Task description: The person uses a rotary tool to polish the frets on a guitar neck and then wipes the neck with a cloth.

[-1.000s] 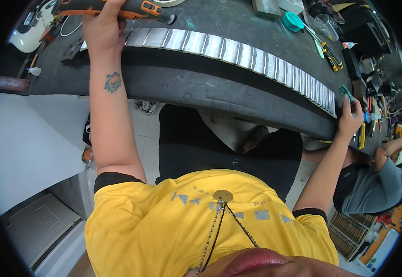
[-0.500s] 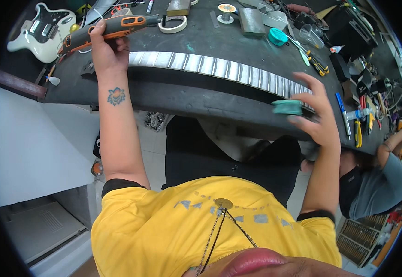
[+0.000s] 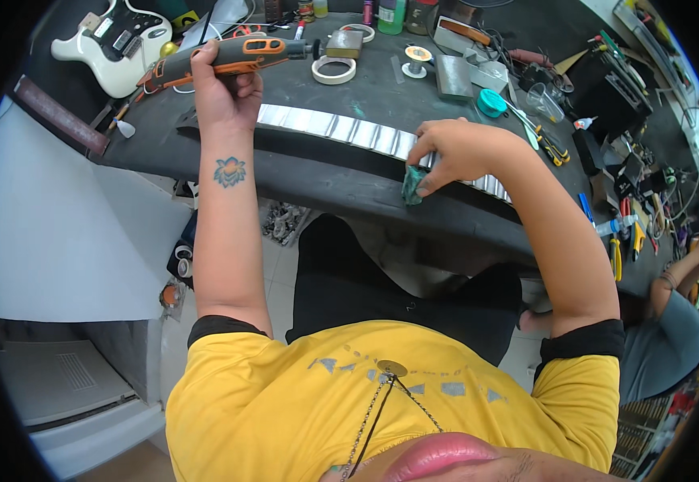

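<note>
My left hand (image 3: 229, 96) is wrapped round an orange-and-grey rotary tool (image 3: 273, 51), holding it raised at the back left with its tip to the right. A guitar neck (image 3: 341, 127) lies along the front of the bench, its fretboard covered in shiny silver with raised frets across it. Over the right part of the neck, my right hand (image 3: 470, 150) pinches a green lump (image 3: 413, 186) that looks like polishing compound. The lump hangs at the neck's near edge; whether it touches cannot be told. My right hand hides part of the fretboard.
A white guitar body (image 3: 116, 68) lies at the far left. Tape rolls (image 3: 334, 71), a solder spool (image 3: 417, 60) and a metal block (image 3: 453, 76) stand behind the neck. Pliers and cutters (image 3: 554, 149) lie to the right. Another person (image 3: 666, 337) sits at the right edge.
My right hand has swung left along the neck with the green lump, turning it from flat to upright. My left hand still holds the rotary tool. The whole view has shifted slightly.
</note>
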Demonstrator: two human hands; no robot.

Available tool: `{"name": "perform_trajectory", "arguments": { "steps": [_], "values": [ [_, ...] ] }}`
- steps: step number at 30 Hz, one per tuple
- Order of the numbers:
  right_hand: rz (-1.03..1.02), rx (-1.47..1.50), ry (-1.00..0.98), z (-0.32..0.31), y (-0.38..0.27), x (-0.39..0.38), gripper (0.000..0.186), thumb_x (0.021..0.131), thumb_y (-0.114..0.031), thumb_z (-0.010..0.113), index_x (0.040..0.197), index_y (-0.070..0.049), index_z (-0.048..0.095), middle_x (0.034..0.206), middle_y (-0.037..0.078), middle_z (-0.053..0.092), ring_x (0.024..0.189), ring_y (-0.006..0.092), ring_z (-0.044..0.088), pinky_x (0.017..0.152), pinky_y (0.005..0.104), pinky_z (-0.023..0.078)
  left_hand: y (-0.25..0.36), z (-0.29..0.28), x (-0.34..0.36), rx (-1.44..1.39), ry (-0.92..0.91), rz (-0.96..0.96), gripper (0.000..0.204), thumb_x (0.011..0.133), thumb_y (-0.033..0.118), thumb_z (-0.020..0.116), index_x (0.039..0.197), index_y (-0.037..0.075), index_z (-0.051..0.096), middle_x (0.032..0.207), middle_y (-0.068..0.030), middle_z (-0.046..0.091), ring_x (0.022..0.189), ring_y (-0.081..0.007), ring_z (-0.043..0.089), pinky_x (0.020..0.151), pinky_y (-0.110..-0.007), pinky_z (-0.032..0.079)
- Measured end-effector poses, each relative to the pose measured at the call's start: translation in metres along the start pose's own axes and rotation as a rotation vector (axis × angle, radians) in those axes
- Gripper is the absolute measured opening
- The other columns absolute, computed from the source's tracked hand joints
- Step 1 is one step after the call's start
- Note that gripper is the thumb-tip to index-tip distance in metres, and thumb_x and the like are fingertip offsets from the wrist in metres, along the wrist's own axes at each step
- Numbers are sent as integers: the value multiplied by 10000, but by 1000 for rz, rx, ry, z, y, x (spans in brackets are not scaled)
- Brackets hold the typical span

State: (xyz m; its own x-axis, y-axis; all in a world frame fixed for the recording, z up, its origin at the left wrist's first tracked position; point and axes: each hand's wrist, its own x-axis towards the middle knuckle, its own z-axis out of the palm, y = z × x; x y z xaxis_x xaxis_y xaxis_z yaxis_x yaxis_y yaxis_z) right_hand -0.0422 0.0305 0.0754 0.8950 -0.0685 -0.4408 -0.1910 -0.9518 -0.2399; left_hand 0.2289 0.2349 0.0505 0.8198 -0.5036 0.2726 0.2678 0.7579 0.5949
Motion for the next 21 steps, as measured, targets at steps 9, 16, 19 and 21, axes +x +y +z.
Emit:
{"name": "perform_trajectory", "arguments": {
  "steps": [9, 16, 19, 21],
  "values": [
    [68, 14, 61, 9, 41, -70, 484, 733, -376, 885, 1157, -166, 784, 1391, 131, 589, 1173, 357, 595, 1073, 444, 425, -13, -1, -14, 28, -39, -69, 254, 941, 338, 672, 997, 98, 612, 881, -39, 684, 590, -101, 543, 460, -203, 380],
    [115, 205, 115, 21, 76, -114, 420, 728, -194, 869, 1114, -70, 758, 1416, 164, 572, 1250, 342, 574, 1076, 429, 438, -63, -1, -39, -85, -55, -81, 451, 955, 425, 700, 1203, 56, 622, 1119, -109, 725, 842, -147, 672, 651, -238, 515],
    [108, 342, 500, 48, 57, -119, 346, 748, -143, 831, 1045, -15, 709, 1366, 159, 610, 1181, 289, 606, 1030, 386, 450, -86, 4, -77, -114, -158, -61, 625, 903, 345, 790, 1366, 20, 522, 1305, -156, 654, 1016, -197, 692, 823, -290, 578],
    [301, 544, 806, 77, 15, -105, 269, 826, -197, 810, 974, -5, 691, 930, 85, 696, 878, 158, 646, 799, 336, 507, -92, 7, -103, -11, -250, -16, 729, 840, 256, 852, 1407, 16, 463, 1360, -175, 607, 1053, -234, 692, 876, -335, 598]
  ]
}}
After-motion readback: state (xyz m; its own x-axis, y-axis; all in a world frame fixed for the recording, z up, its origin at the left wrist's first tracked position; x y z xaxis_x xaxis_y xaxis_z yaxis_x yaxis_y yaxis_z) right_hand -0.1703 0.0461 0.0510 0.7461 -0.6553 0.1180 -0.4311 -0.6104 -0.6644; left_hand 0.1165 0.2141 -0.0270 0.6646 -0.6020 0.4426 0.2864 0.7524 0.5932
